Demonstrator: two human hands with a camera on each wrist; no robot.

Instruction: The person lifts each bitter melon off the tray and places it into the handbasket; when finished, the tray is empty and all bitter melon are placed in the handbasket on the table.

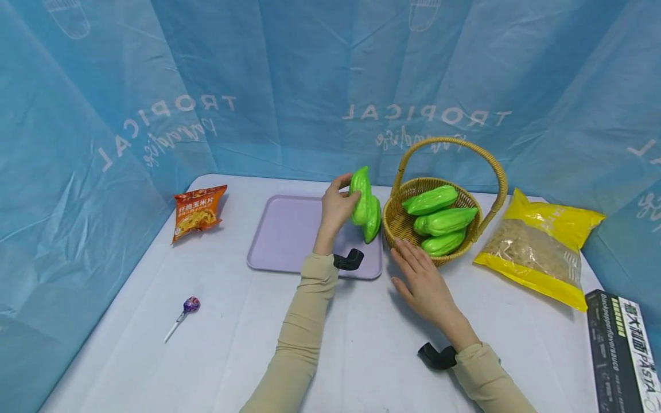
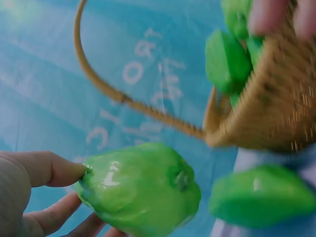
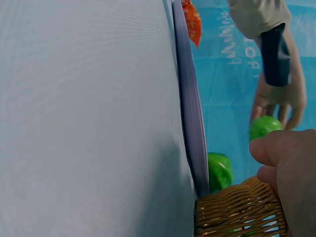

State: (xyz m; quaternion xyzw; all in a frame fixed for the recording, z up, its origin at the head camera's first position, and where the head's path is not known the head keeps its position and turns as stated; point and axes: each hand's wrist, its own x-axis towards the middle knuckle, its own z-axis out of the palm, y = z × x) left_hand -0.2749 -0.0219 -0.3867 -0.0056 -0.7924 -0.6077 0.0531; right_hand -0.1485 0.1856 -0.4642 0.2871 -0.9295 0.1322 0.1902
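My left hand (image 1: 338, 207) pinches a glossy green ridged fruit (image 1: 361, 198) between thumb and fingers, holding it above the right side of a lilac tray (image 1: 284, 235). A second green fruit (image 1: 372, 221) lies on the tray just behind it, also seen in the left wrist view as a blurred green fruit (image 2: 261, 195). Several more green fruits (image 1: 446, 221) sit in a woven basket (image 1: 397, 226) with a tall handle, right of the tray. My right hand (image 1: 424, 287) has its fingers straight, touching the basket's near left rim.
An orange snack bag (image 1: 198, 212) stands left of the tray, with a lollipop (image 1: 190, 305) nearer the front. Right of the basket lie a yellow bag (image 1: 542, 246) and a black pasta box (image 1: 622, 350). A blue curtain (image 1: 310, 86) hangs behind the white table (image 1: 232, 344).
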